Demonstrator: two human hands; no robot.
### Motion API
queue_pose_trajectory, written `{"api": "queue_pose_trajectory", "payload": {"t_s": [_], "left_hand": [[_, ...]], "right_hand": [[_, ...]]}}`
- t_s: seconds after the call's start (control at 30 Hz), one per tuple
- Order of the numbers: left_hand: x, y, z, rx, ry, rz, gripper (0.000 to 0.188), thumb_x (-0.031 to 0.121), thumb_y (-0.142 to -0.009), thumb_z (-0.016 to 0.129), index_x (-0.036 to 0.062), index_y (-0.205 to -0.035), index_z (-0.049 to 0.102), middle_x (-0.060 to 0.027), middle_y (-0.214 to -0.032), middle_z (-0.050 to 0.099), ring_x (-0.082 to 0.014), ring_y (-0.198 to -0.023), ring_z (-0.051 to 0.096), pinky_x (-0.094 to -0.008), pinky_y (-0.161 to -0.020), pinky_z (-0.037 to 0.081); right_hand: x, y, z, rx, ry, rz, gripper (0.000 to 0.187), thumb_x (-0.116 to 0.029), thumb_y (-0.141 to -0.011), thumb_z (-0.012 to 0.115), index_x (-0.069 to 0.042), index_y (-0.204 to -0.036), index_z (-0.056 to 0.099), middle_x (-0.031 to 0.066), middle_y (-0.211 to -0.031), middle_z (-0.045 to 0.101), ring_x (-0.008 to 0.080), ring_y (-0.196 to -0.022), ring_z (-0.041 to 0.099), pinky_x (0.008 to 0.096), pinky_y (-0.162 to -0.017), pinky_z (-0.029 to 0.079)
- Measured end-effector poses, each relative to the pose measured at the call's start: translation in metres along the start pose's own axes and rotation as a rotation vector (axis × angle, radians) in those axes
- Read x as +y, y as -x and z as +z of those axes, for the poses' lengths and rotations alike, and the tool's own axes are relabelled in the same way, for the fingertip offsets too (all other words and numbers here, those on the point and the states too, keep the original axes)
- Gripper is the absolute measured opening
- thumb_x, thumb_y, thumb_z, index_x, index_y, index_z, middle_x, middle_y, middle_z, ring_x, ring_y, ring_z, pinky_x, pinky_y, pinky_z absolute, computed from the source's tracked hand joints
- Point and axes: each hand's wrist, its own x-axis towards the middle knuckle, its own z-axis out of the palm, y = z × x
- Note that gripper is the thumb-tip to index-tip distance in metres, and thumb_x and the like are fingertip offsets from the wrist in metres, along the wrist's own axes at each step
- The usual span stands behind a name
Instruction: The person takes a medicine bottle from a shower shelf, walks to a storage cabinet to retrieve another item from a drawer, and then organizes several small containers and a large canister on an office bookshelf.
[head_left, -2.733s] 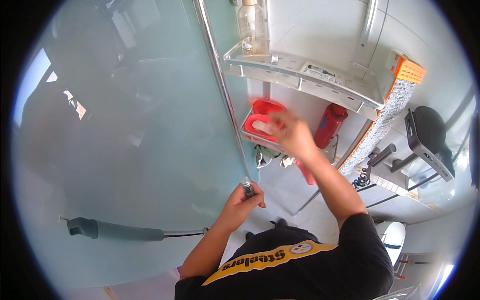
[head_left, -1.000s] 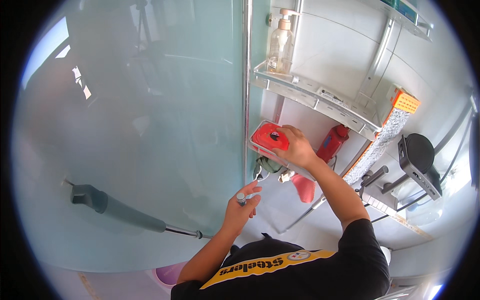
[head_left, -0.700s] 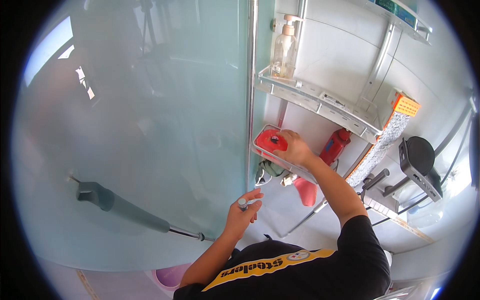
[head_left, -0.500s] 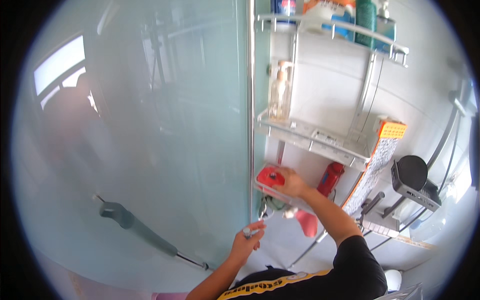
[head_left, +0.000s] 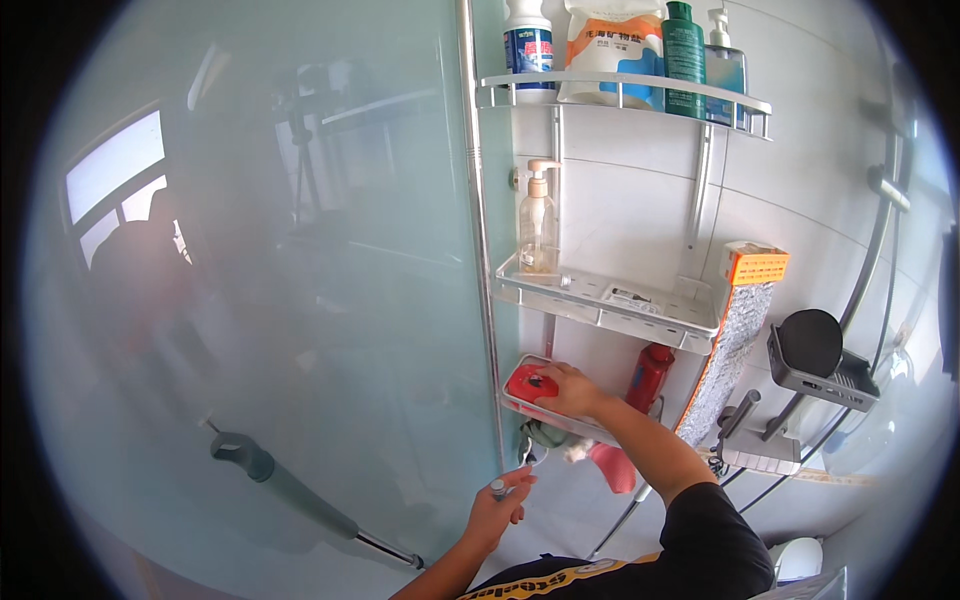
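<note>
My right hand [head_left: 572,390] reaches onto the lowest shelf [head_left: 565,423] of a wall rack. Its fingers are bent over a red object with a dark spot [head_left: 530,382], whose kind I cannot make out. Lower down, my left hand [head_left: 492,515] is closed with a small silvery, round-ended thing [head_left: 498,489] between its fingers. Just above its fingertips, a grey-green cloth [head_left: 543,433] and a pink item [head_left: 612,468] hang beneath the shelf. A red bottle [head_left: 651,376] stands behind my right forearm.
Frosted glass [head_left: 330,280] with a metal edge rises on the left. The middle shelf [head_left: 610,310] holds a clear pump bottle [head_left: 537,230]; several bottles and a bag [head_left: 612,50] fill the top one. A grey flat mop head [head_left: 733,350] and a shower fixture [head_left: 825,362] stand right.
The view has shifted, so the rack's upper shelf shows more fully. Both hands keep nearly the same places, the right one still on the red object.
</note>
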Motion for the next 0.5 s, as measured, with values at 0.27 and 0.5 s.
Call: {"api": "queue_pose_trajectory", "payload": {"t_s": [0.27, 0.5], "left_hand": [[0.008, 0.017, 0.004, 0.042, -0.042, 0.004, 0.035, 0.017, -0.099, 0.061, -0.0003, -0.13, 0.061, -0.0113, -0.124, 0.065, -0.0062, -0.056, 0.045, -0.0245, -0.059, 0.045], [-0.002, 0.016, 0.0, 0.0, -0.02, -0.068, 0.039, 0.016, -0.099, 0.06, -0.0017, -0.134, 0.057, -0.0133, -0.119, 0.065, -0.0063, -0.055, 0.044, -0.0259, -0.061, 0.045]], "right_hand": [[-0.026, 0.054, 0.0, 0.426, -0.079, -0.065, 0.06, -0.031, -0.088, 0.072, -0.007, -0.139, 0.051, 0.0234, -0.144, 0.047, 0.0435, -0.132, 0.047, 0.0482, -0.11, 0.042], [-0.044, 0.14, -0.052, 1.146, 0.136, 0.075, 0.063, 0.0, -0.078, 0.072, 0.002, -0.136, 0.046, 0.0238, -0.134, 0.05, 0.0411, -0.127, 0.048, 0.0457, -0.108, 0.042]]}}
